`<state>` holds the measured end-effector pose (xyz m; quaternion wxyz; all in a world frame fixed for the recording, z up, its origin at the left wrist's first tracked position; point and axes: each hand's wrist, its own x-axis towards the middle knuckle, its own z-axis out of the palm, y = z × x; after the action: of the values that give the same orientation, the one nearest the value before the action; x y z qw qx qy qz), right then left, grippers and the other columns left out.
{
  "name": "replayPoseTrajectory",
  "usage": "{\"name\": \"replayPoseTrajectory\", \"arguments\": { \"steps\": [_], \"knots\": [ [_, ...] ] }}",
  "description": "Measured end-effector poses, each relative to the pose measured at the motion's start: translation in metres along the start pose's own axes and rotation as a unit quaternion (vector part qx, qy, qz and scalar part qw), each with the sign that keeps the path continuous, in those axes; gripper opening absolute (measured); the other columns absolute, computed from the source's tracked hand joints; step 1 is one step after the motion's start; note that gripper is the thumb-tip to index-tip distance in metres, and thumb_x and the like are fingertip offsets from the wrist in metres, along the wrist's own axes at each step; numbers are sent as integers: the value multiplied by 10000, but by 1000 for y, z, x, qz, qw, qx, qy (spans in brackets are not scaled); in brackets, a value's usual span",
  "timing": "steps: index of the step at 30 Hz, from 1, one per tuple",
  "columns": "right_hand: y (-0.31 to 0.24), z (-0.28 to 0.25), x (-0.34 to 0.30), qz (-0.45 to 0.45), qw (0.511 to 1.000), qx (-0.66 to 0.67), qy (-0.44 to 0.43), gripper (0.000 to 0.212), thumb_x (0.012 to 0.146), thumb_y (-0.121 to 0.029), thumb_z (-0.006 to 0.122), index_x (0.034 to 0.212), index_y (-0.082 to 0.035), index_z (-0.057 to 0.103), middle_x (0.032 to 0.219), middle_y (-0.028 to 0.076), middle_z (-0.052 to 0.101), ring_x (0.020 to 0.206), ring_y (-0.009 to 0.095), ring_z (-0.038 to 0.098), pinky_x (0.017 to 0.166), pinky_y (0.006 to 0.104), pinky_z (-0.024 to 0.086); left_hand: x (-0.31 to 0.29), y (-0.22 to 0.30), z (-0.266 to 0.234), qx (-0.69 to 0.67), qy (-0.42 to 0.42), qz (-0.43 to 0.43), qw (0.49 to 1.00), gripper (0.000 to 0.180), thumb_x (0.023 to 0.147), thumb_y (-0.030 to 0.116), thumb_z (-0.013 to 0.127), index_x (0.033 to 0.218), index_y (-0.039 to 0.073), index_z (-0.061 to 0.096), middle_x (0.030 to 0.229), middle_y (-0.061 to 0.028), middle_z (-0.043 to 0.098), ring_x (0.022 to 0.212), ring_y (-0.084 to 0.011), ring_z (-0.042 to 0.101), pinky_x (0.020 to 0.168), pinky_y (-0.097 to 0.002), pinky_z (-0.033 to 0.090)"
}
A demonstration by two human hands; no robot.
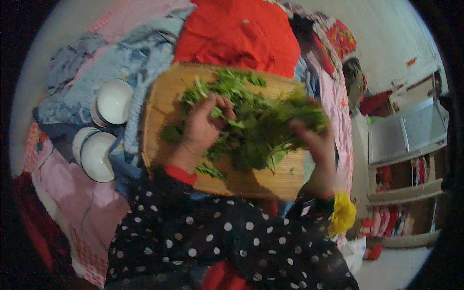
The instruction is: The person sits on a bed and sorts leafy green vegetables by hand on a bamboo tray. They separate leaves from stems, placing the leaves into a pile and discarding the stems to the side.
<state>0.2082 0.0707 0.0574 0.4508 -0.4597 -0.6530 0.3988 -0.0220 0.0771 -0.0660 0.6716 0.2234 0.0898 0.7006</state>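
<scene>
A round woven bamboo tray (164, 92) rests on my lap over patterned cloth. A heap of green leafy stalks (261, 121) lies across its middle and right side. My left hand (200, 128) rests on the left part of the heap, fingers curled around a bunch of the greens. At the heap's right end my right hand (319, 150) is blurred, its fingers closed on some stalks. Both sleeves are black with white dots and red cuffs.
Two white bowls (113, 101) (96, 154) sit on blue and pink bedding to the left. A red cloth (237, 34) lies beyond the tray. A yellow tassel (343, 215) hangs at my right. Shelves and a grey cabinet (406, 135) stand at far right.
</scene>
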Motion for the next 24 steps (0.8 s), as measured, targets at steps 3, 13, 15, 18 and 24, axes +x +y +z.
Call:
{"name": "replayPoseTrajectory", "arguments": {
  "steps": [3, 13, 15, 18, 24],
  "knots": [
    [18, 47, 5, -87, 979, -164, -79, 578, 699, -92, 739, 1204, -15, 470, 1197, 135, 510, 1067, 247, 517, 910, 333, 408, -2, 3, 7, 47, -2, 19, 999, 262, 919, 287, 462, 834, 45, 514, 840, -93, 553, 743, -201, 544, 663, -319, 458],
    [61, 70, 22, -242, 925, -287, 65, 438, 641, -118, 709, 1036, -38, 540, 1032, 139, 567, 984, 315, 521, 832, 383, 392, -4, 4, 4, 4, -30, 101, 994, 174, 888, 192, 525, 863, 32, 588, 920, -111, 565, 712, -193, 546, 650, -316, 452],
    [74, 80, 24, -271, 895, -348, 66, 493, 612, -141, 702, 1070, -63, 536, 1087, 131, 541, 1028, 309, 495, 903, 419, 321, -5, 5, 5, -2, -85, 92, 992, 175, 888, 189, 521, 886, 28, 589, 929, -110, 569, 729, -200, 559, 662, -324, 453],
    [86, 85, 19, -286, 885, -365, 48, 533, 611, -170, 702, 1103, -63, 525, 1133, 131, 520, 1067, 311, 471, 922, 444, 295, -7, 8, 8, 21, -116, 69, 991, 184, 887, 173, 507, 972, 31, 589, 1044, -122, 577, 871, -234, 595, 749, -347, 468],
    [88, 78, 12, -254, 918, -302, 44, 483, 697, -137, 652, 1137, -14, 493, 1137, 160, 500, 1076, 325, 437, 927, 417, 312, -4, -1, 9, 130, -10, 40, 991, 180, 888, 124, 498, 1031, 47, 575, 1137, -121, 572, 973, -239, 597, 812, -354, 475]
  ]
}}
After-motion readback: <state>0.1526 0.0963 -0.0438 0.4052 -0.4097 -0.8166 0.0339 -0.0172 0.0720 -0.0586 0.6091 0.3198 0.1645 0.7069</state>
